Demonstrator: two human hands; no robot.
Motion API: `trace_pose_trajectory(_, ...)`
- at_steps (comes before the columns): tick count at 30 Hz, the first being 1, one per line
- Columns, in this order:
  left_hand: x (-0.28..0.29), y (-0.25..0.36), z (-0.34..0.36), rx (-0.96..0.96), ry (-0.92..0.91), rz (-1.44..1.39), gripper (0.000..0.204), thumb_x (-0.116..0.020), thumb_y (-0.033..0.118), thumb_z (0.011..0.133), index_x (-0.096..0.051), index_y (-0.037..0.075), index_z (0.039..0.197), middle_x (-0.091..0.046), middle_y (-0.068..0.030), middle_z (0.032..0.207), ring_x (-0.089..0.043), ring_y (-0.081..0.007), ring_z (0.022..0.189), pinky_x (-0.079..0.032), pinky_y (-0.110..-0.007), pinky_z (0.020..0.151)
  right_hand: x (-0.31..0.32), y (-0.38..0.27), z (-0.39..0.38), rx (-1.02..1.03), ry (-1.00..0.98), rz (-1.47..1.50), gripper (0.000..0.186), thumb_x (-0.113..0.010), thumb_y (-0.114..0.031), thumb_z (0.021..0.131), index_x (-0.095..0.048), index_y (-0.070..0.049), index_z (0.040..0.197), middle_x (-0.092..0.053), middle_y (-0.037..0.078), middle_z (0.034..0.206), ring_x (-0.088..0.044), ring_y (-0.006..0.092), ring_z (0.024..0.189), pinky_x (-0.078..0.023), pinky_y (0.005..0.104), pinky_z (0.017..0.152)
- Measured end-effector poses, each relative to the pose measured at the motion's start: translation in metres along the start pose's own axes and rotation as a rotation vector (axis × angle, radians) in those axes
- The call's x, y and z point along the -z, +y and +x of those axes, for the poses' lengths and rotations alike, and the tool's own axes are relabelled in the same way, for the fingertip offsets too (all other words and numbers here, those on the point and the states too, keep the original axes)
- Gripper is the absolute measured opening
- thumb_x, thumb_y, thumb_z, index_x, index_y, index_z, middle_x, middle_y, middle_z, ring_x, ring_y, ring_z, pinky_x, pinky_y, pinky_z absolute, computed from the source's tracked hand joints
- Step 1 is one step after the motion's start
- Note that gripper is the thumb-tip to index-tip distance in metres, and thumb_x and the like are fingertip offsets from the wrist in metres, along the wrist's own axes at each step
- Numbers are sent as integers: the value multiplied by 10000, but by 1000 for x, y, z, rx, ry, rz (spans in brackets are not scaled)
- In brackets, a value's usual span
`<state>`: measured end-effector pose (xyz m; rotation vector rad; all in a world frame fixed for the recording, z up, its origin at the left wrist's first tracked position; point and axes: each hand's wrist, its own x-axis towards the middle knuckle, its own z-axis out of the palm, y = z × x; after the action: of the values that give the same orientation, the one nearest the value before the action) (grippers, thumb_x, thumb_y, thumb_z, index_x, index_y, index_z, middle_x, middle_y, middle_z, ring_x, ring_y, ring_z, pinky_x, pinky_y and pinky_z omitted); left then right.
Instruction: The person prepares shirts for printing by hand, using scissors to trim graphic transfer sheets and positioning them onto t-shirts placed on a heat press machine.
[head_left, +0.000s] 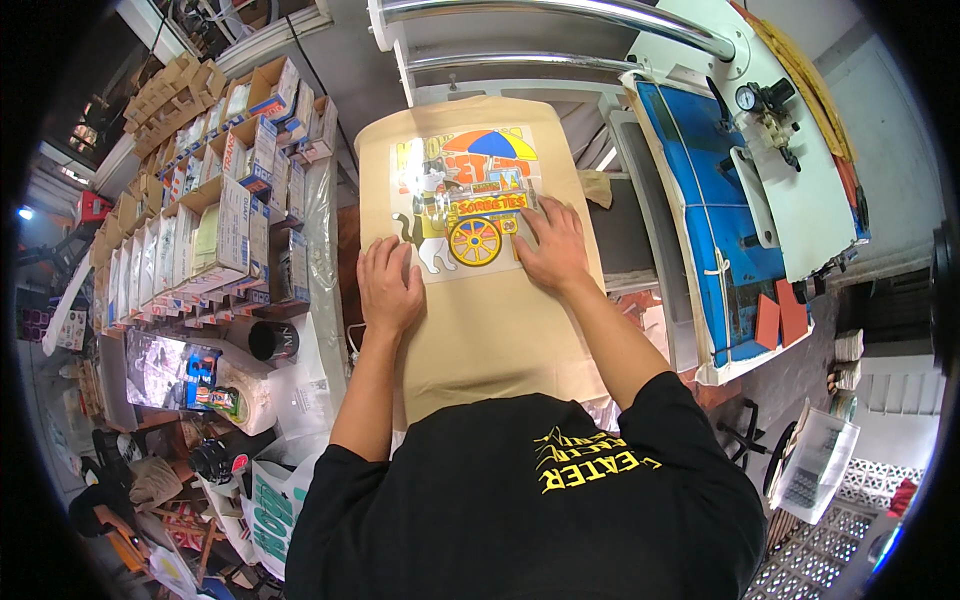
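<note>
A tan cloth, seemingly a shirt (480, 340), is spread over a flat platen in front of me. On its upper part lies a clear film sheet (415, 160) printed with a cat, a yellow cart with a spoked wheel and a striped umbrella. My left hand (389, 284) rests flat at the film's lower left edge, fingers stretched forward. At the right edge of the film my right hand (553, 242) lies with its fingers spread, touching film and cloth. Neither hand grips anything.
Stacked cardboard boxes (215, 235) of white packets stand on the left. A dark cup (273, 341) is below them. To the right is a press machine with a blue panel (700, 190) and pressure gauge (746, 98). A chrome bar (560, 12) crosses beyond the platen.
</note>
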<state>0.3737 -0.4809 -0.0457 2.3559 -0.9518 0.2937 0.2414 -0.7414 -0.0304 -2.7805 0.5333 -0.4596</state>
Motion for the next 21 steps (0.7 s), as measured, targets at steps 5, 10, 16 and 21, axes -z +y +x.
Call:
trace_pose_trajectory(5, 10, -2, 32, 78, -161, 105, 317, -663, 193, 826, -652, 58, 1113, -624, -111, 1169, -565, -324, 1125, -401, -469, 1004, 8, 16, 32, -165, -58, 40, 368, -650, -389, 848, -704, -113, 1085, -578, 155, 1239, -499, 326, 1233, -344, 510, 1079)
trace_pose_trajectory(10, -14, -129, 50, 742, -98, -380, 449, -611, 413, 931, -659, 11, 1125, -695, -117, 1074, -658, -284, 953, -501, -392, 885, 19, 64, 63, -712, 40, 225, 361, -615, -415, 896, -725, -115, 1065, -670, 155, 1190, -629, 350, 1101, -514, 458, 901)
trace_pose_trajectory(16, -36, -145, 27, 1118, -352, -1926, 634, -535, 518, 974, -540, -8, 1328, -608, -156, 1320, -606, -289, 1183, -492, -441, 1008, -11, 128, 46, -981, -301, 1714, 533, -453, -450, 1015, -526, -65, 1376, -639, 124, 1284, -628, 291, 1138, -507, 453, 967)
trace_pose_trajectory(21, -30, -160, 38, 769, -118, -1712, 488, -617, 173, 962, -456, 7, 1392, -593, -131, 1323, -602, -274, 1193, -528, -434, 963, -24, 176, 66, -982, 28, 1750, 376, -553, -246, 990, -555, -7, 1280, -620, 139, 1270, -586, 290, 1187, -492, 455, 991)
